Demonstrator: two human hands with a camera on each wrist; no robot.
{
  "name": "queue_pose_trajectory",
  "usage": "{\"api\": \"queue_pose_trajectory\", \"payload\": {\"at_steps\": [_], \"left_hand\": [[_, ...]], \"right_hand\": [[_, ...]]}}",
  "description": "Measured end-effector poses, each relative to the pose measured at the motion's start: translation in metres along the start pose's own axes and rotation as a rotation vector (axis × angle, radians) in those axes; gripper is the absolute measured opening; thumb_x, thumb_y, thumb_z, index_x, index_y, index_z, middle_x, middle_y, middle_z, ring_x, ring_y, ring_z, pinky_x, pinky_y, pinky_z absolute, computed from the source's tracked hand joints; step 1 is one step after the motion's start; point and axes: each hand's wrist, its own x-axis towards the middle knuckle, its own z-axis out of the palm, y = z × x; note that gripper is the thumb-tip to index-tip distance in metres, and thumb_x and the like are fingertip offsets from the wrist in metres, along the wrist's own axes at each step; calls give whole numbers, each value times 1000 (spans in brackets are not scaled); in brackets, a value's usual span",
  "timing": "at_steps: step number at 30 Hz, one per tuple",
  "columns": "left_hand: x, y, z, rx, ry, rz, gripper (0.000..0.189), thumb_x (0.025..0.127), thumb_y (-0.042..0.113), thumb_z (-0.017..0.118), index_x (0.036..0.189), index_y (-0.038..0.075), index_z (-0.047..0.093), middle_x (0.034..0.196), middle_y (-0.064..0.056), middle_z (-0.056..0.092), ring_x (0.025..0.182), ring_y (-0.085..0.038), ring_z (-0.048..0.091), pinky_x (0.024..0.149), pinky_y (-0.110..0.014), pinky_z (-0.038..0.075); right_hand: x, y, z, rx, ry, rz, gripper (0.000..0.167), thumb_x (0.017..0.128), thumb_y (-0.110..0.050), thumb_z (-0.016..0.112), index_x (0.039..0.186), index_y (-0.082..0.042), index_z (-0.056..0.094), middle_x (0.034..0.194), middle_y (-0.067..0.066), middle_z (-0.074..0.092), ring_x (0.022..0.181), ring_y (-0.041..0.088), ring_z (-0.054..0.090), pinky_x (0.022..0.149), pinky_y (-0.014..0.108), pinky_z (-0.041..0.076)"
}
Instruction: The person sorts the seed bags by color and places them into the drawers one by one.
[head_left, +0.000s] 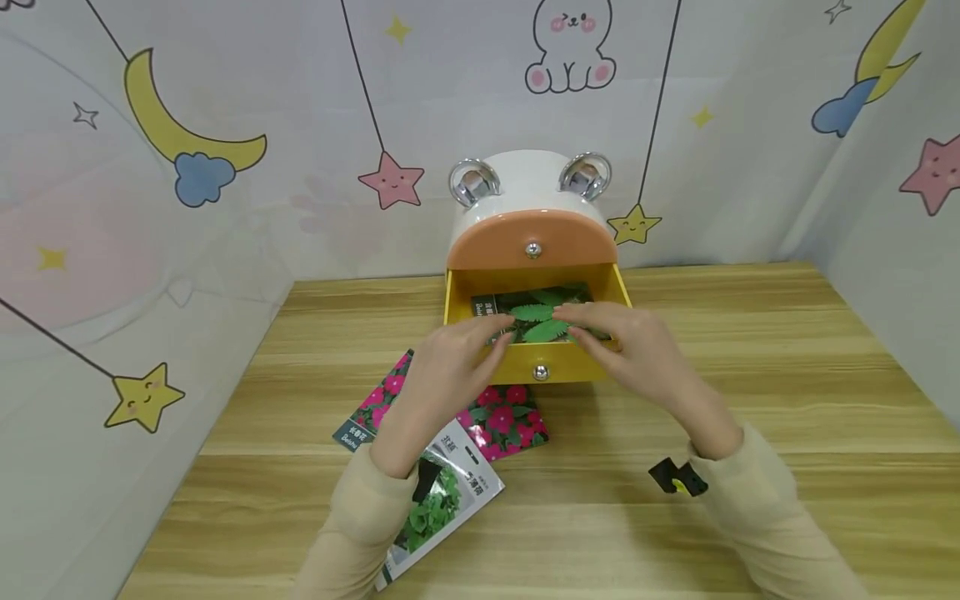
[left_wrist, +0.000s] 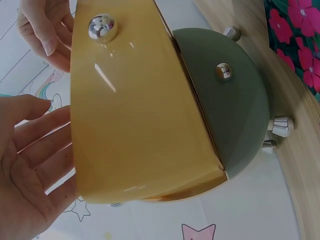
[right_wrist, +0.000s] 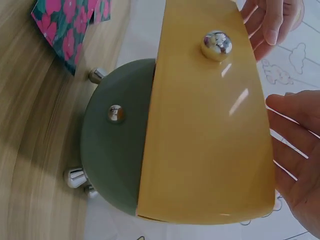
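A small dome-topped cabinet (head_left: 528, 179) has its yellow middle drawer (head_left: 581, 364) pulled out. Inside that drawer lies a dark seed packet (head_left: 534, 313) with a picture of green leaves. My left hand (head_left: 453, 358) reaches over the drawer's left side, and my right hand (head_left: 637, 346) over its right side. Fingertips of both hands point toward each other above the packet, overlapping it in the head view. The wrist views show relaxed fingers passing behind the yellow drawer front (left_wrist: 135, 115), which hides their tips. Neither hand visibly grips anything.
Pink-flower seed packets (head_left: 513, 417) lie on the wooden table (head_left: 750, 375) before the cabinet, under a white packet (head_left: 468, 467) with a green plant picture. The cabinet's green bottom drawer (right_wrist: 117, 145) is shut. A patterned cloth backdrop (head_left: 300, 100) hangs behind.
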Motion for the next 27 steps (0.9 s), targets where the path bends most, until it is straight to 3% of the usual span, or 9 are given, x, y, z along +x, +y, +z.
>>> {"api": "queue_pose_trajectory", "payload": {"at_steps": [5, 11, 14, 18, 23, 27], "left_hand": [[-10, 4, -6, 9, 35, 56, 23, 91, 16, 64, 113, 10, 70, 106, -4, 74, 79, -17, 72, 62, -21, 56], [-28, 11, -10, 55, 84, 134, 27, 86, 14, 70, 113, 8, 70, 113, -6, 72, 102, -20, 70, 88, -34, 57], [-36, 17, -12, 74, 87, 148, 29, 85, 15, 71, 113, 8, 70, 116, -6, 71, 109, -20, 67, 96, -37, 53], [-44, 23, -13, 79, 79, 166, 29, 85, 16, 71, 112, 7, 71, 116, -6, 71, 109, -20, 67, 96, -36, 53], [-55, 29, -15, 102, 50, 166, 31, 84, 20, 72, 113, 8, 71, 117, -6, 71, 110, -20, 67, 93, -36, 55], [-64, 33, -17, 106, 30, 149, 33, 83, 20, 73, 114, 9, 70, 117, -5, 71, 110, -20, 67, 92, -36, 55]], "right_hand": [[-3, -11, -1, 35, -5, -25, 35, 82, -4, 71, 116, -9, 69, 115, 7, 71, 106, 24, 68, 85, 41, 57], [-9, -25, -2, 43, -6, -81, 40, 81, -4, 73, 120, -10, 67, 119, 5, 70, 111, 22, 66, 91, 38, 55], [-12, -31, -2, 38, -11, -107, 31, 91, -18, 66, 120, -10, 67, 122, 4, 68, 112, 21, 65, 93, 34, 54], [-16, -39, -1, 30, -12, -147, 39, 99, -36, 46, 120, -10, 67, 124, 4, 67, 113, 20, 64, 98, 27, 50], [-19, -47, 3, 33, -41, -195, 36, 100, -32, 48, 123, -11, 66, 128, 5, 64, 119, 21, 61, 108, 23, 42], [-22, -52, 10, 30, -65, -241, 36, 100, -32, 47, 124, -12, 65, 131, 5, 63, 123, 20, 58, 107, 31, 45]]}}
